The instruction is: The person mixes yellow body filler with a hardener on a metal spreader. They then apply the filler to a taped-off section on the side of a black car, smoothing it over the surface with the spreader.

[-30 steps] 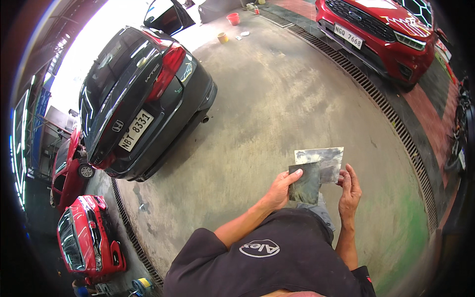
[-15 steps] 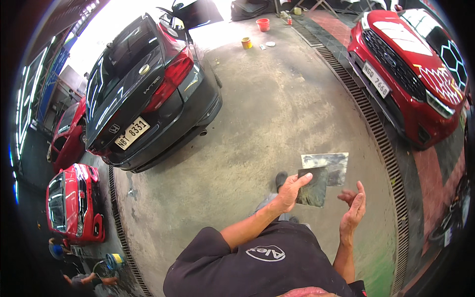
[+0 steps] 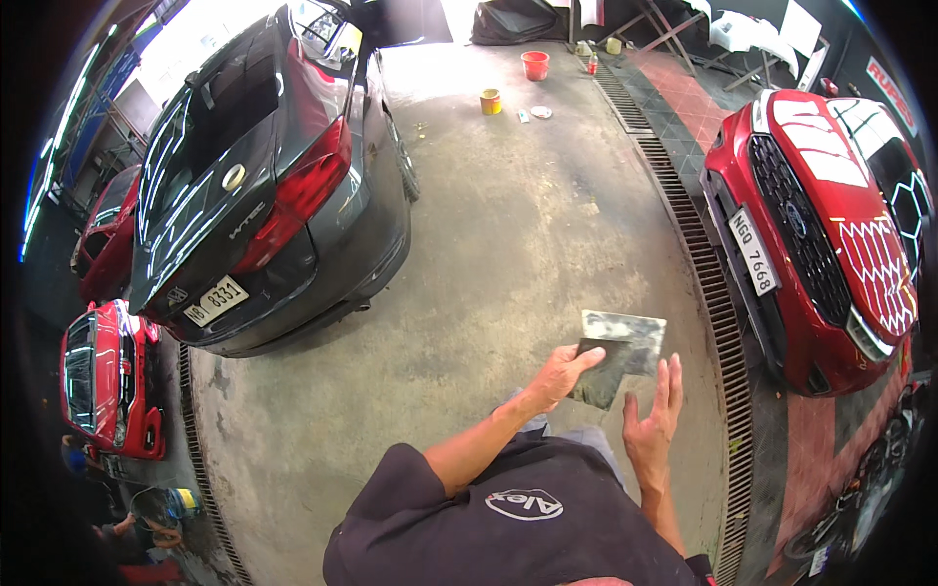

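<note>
My left hand point(image 3: 557, 381) is closed on a thin dark square sheet point(image 3: 600, 379), its thumb lying across the face. From behind that sheet sticks out a paler, stained rectangular sheet point(image 3: 630, 329); whether the two are joined, I cannot tell. My right hand point(image 3: 653, 425) is open and holds nothing, with its fingers stretched up beside the right edge of the sheets. Whether its fingertips touch them is unclear.
A dark car point(image 3: 283, 234) stands at the left, a round pale item point(image 3: 234, 177) on its trunk. At the right is a red car point(image 3: 811, 244) beyond a floor grate point(image 3: 699, 244). A red bucket point(image 3: 534, 66) and yellow can point(image 3: 490, 102) sit far ahead. Another person works at lower left.
The view has shifted, with the red car lower in it. My right hand has come closer to the sheets and its fingers have straightened. My left hand keeps its hold.
</note>
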{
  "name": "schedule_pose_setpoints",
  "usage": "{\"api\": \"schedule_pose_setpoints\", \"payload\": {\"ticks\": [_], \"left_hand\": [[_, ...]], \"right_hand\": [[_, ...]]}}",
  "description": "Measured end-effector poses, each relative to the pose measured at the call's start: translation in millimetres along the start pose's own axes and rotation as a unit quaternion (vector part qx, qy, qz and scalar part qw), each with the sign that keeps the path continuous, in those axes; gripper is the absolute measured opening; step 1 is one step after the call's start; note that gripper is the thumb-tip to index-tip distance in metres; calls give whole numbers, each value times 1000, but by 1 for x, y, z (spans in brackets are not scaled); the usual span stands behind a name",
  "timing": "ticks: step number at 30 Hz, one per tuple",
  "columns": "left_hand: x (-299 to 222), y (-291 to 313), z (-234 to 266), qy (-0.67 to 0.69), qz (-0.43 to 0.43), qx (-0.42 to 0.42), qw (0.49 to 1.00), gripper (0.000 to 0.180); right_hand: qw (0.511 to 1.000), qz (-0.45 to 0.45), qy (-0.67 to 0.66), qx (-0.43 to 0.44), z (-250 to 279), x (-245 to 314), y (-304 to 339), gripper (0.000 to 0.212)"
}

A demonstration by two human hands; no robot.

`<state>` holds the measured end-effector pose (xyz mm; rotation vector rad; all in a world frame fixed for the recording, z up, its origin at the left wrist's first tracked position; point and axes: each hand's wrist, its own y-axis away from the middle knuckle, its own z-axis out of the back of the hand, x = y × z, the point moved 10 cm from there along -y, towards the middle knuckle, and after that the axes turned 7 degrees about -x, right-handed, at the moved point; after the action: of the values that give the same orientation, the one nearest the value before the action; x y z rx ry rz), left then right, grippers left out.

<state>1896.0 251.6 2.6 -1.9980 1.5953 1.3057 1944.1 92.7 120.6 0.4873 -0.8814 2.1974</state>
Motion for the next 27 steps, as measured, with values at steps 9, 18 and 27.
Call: {"api": "schedule_pose_setpoints", "payload": {"ticks": [9,18,27], "left_hand": [[-79,-122,-26,-93,-49,61,993,31],[-137,-296,-28,18,-28,-58,998,30],[-233,-405,15,248,-180,-174,936,50]], "right_hand": [[982,115,148,-13,-68,-39,-171,61],[991,80,-69,87,-183,-168,-345,31],[891,-217,-382,116,-240,-242,-547,26]]}}
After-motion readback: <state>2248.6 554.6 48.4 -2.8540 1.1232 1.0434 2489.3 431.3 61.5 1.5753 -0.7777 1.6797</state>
